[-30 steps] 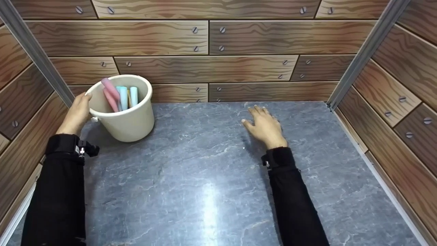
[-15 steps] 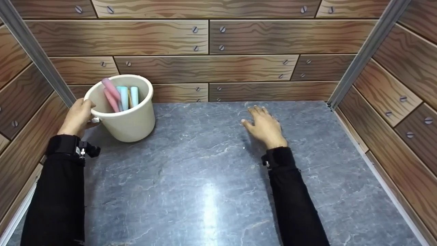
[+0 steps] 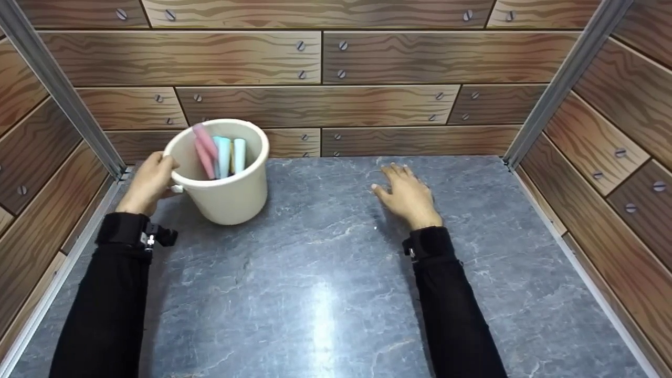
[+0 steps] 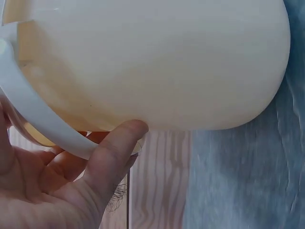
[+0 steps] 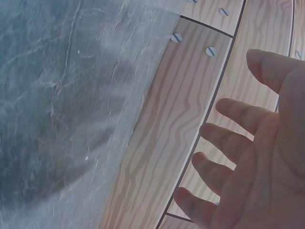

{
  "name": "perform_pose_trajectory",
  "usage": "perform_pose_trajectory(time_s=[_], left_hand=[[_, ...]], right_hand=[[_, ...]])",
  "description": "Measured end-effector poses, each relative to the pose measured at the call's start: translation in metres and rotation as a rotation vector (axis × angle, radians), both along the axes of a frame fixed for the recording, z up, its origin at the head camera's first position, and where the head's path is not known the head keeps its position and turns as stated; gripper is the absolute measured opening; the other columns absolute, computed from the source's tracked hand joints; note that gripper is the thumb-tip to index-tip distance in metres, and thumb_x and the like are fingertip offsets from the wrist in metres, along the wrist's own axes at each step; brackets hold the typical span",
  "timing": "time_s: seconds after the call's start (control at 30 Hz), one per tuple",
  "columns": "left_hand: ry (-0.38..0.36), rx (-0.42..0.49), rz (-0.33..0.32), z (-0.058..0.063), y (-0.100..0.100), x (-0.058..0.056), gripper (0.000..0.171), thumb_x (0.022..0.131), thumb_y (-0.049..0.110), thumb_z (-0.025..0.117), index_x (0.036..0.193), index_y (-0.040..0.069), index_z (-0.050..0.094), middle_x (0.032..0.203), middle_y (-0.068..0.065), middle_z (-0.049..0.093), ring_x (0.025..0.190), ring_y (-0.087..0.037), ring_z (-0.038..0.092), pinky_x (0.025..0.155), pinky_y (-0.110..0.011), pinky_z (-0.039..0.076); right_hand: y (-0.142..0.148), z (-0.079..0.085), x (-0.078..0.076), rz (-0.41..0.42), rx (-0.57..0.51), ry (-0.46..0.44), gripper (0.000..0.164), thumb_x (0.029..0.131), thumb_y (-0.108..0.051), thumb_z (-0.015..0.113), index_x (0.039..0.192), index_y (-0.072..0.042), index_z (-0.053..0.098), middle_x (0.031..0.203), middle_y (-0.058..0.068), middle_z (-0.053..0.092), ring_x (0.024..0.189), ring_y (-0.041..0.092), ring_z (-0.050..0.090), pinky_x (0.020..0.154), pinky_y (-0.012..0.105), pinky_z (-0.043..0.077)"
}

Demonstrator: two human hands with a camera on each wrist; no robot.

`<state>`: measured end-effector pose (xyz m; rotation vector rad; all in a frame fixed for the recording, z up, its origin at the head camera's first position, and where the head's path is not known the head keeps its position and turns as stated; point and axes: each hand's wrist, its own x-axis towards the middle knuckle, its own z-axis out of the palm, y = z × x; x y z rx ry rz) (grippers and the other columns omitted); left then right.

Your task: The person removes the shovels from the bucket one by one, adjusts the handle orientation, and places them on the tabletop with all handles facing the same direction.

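Observation:
A cream plastic bucket (image 3: 227,203) is at the back left of the table in the head view, tilted slightly toward me. Pink sticks (image 3: 206,143) and light blue sticks (image 3: 239,155) stand inside it, with a thin yellowish thing among them; their lower ends are hidden. My left hand (image 3: 148,184) grips the bucket at its left rim. In the left wrist view, the thumb lies over the white handle (image 4: 47,121) and the fingers curl behind. I cannot tell whether the bucket's base touches the table. Over the table at right, my right hand (image 3: 408,197) spreads its fingers and holds nothing.
The grey marbled table (image 3: 315,252) is enclosed by wood-patterned walls (image 3: 388,105) at the back and both sides. Metal posts (image 3: 546,115) stand at the two back corners. A bright light reflection lies on the table's middle.
My left hand has moved to the right and slightly nearer, bringing the bucket and its sticks along. The right hand stays where it was.

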<state>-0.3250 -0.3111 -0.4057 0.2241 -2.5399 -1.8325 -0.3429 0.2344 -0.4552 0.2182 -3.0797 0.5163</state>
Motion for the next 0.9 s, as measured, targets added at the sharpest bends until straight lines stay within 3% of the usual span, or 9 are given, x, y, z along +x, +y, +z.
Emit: perform_pose_trajectory(time_s=[0.27,0.37,0.5,0.63,0.73,0.9], left_hand=[[0.014,0.042,-0.068,-0.005,0.030,-0.006,0.062,0.113,0.022,0.040,0.167,-0.009,0.039,0.124,-0.009,0.055,0.087,-0.004,0.061,0.075,-0.019,0.065],[0.020,0.072,-0.080,-0.007,0.041,-0.011,0.061,0.113,0.022,0.041,0.167,-0.007,0.042,0.117,-0.006,0.057,0.083,-0.004,0.061,0.072,-0.018,0.063],[0.028,0.143,-0.078,-0.009,0.053,-0.020,0.038,0.115,0.024,0.042,0.142,0.002,0.056,0.098,0.004,0.058,0.081,-0.004,0.060,0.071,-0.018,0.061],[0.035,0.202,-0.075,-0.011,0.064,-0.029,0.022,0.118,0.027,0.042,0.120,0.013,0.058,0.092,0.010,0.058,0.085,-0.004,0.058,0.074,-0.020,0.059],[0.036,0.198,-0.062,-0.012,0.073,-0.035,0.027,0.119,0.031,0.042,0.124,0.012,0.062,0.098,0.008,0.061,0.089,-0.006,0.059,0.076,-0.020,0.058],[0.025,0.234,-0.064,-0.015,0.084,-0.038,0.048,0.122,0.037,0.038,0.149,0.005,0.062,0.118,0.002,0.065,0.108,-0.011,0.063,0.089,-0.022,0.060]], right_hand=[[0.001,0.001,0.000,-0.002,-0.004,0.002,0.075,0.120,-0.054,0.057,0.182,-0.014,0.043,0.192,0.020,0.034,0.182,0.048,0.025,0.145,0.078,0.025],[0.001,0.001,0.000,0.000,0.001,0.000,0.075,0.120,-0.054,0.056,0.182,-0.014,0.043,0.192,0.020,0.034,0.182,0.048,0.025,0.145,0.078,0.024],[0.002,0.001,0.000,-0.001,0.001,-0.001,0.075,0.120,-0.053,0.057,0.182,-0.014,0.042,0.192,0.020,0.035,0.182,0.049,0.026,0.145,0.078,0.024],[0.002,0.001,0.000,-0.002,0.001,-0.004,0.076,0.120,-0.053,0.057,0.182,-0.013,0.043,0.192,0.020,0.036,0.182,0.048,0.026,0.145,0.078,0.024],[0.001,0.002,0.000,0.000,0.006,-0.009,0.075,0.120,-0.053,0.056,0.182,-0.013,0.042,0.192,0.021,0.036,0.182,0.049,0.025,0.145,0.079,0.024],[0.001,0.002,-0.001,-0.002,0.010,-0.015,0.075,0.120,-0.052,0.056,0.183,-0.013,0.041,0.192,0.020,0.037,0.182,0.048,0.025,0.144,0.079,0.024]])
